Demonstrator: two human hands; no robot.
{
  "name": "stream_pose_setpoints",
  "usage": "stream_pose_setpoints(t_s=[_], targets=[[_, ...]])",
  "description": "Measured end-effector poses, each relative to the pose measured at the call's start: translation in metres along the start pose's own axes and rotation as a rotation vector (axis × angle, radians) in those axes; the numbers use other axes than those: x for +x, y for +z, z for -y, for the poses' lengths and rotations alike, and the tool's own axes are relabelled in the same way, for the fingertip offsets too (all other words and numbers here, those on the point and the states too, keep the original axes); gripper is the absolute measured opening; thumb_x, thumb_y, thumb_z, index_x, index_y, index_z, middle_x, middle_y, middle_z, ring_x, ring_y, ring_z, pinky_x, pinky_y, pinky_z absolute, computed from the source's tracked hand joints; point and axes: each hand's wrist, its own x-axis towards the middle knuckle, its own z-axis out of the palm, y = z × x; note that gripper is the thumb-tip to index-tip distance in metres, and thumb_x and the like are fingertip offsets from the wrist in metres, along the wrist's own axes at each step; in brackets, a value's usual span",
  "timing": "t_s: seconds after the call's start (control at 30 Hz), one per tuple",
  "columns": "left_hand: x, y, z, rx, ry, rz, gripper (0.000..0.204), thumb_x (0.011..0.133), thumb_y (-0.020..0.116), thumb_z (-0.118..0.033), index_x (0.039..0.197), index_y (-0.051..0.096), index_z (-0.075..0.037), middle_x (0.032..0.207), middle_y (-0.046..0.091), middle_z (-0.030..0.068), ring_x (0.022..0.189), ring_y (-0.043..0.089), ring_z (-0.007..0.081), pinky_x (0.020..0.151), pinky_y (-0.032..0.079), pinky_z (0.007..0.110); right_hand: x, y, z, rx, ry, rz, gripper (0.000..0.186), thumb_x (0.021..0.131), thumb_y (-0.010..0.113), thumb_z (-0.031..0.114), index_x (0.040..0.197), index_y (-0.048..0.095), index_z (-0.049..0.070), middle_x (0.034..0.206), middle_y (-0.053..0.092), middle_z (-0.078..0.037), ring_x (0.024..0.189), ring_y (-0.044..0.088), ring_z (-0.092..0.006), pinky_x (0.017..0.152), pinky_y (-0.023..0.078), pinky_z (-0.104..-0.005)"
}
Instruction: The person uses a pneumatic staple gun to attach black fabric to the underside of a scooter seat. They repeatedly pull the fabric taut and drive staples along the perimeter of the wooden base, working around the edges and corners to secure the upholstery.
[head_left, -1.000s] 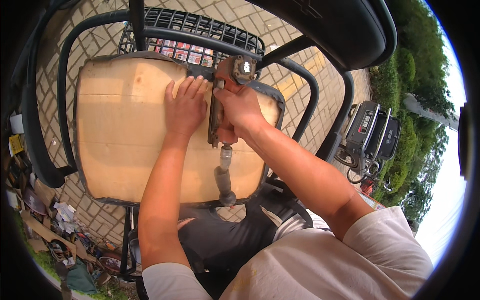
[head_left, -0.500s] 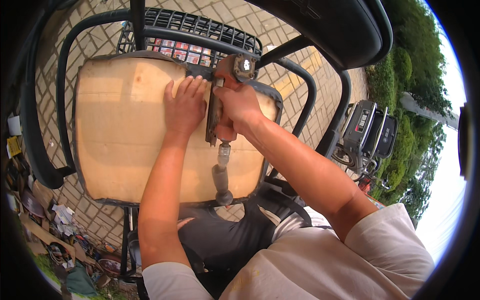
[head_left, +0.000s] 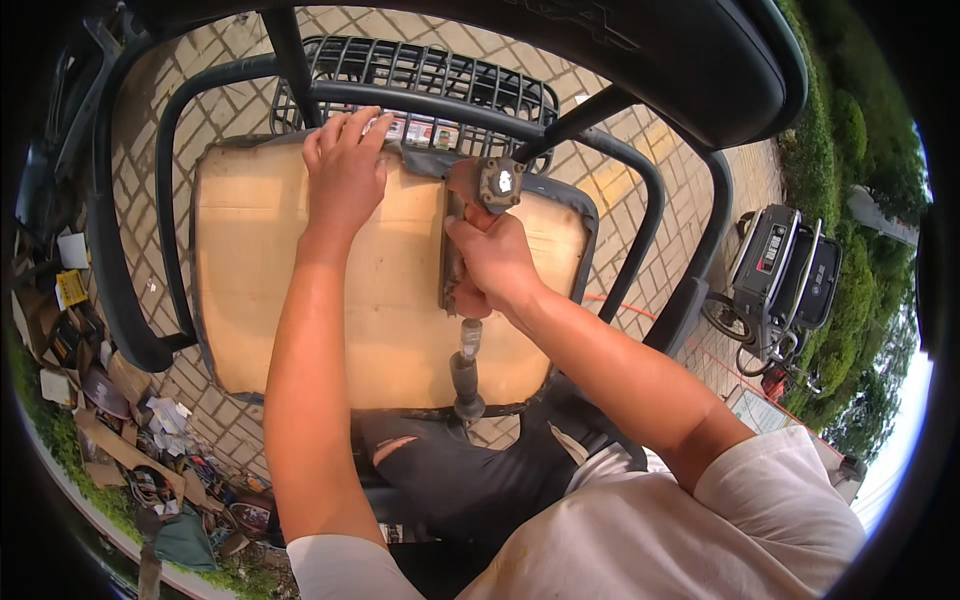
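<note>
Face up in front of me lies a chair seat, a pale wooden board edged with a black cover. My left hand is at the board's far edge, its fingers bent over the black cover there; the fingertips are partly hidden. My right hand is closed round the grip of a worn, reddish air staple gun. The gun's nose end lies near the far edge, right of my left hand. From its near end a metal fitting with a dark hose piece runs toward my lap.
A black metal chair frame surrounds the seat, with a padded black backrest at upper right. Beyond the seat stands a black crate with small packages. Scraps and cardboard litter the left. A parked scooter is at right.
My left hand has moved away from the staple gun, left and farther out to the cover's edge. My right hand keeps holding the gun. The whole view has shifted slightly.
</note>
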Motion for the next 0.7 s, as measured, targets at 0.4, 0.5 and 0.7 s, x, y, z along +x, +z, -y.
stream_pose_setpoints(t_s=[0.4,0.5,0.7], targets=[[-0.032,0.028,0.006,-0.051,-0.003,0.08,0.024,0.084,0.062,-0.008,0.105,0.074,-0.009,0.095,0.067,0.0027,0.101,0.062,0.0232,0.095,0.047,0.039,-0.001,0.004,0.007,-0.023,-0.018,-0.042,0.018,0.097,0.058,0.014,0.083,0.058,0.002,0.063,0.051,-0.001,0.049,0.044,-0.0107,0.045,0.037,-0.0334],[-0.039,0.033,0.005,-0.063,-0.033,0.032,0.027,0.084,0.064,-0.01,0.108,0.074,-0.011,0.095,0.066,0.0013,0.098,0.062,0.0233,0.089,0.051,0.038,0.001,0.004,0.009,-0.024,-0.01,-0.009,0.016,0.097,0.058,0.013,0.086,0.058,0.002,0.063,0.051,-0.001,0.049,0.044,-0.0108,0.045,0.037,-0.0331],[-0.024,0.014,-0.014,0.02,0.003,0.128,0.033,0.083,0.063,-0.008,0.112,0.074,-0.021,0.084,0.058,-0.0011,0.086,0.06,0.0224,0.068,0.054,0.037,0.003,0.005,0.005,-0.061,-0.007,-0.023,0.013,0.097,0.058,0.013,0.091,0.06,0.001,0.065,0.052,-0.002,0.047,0.046,-0.0114,0.043,0.037,-0.0321]])
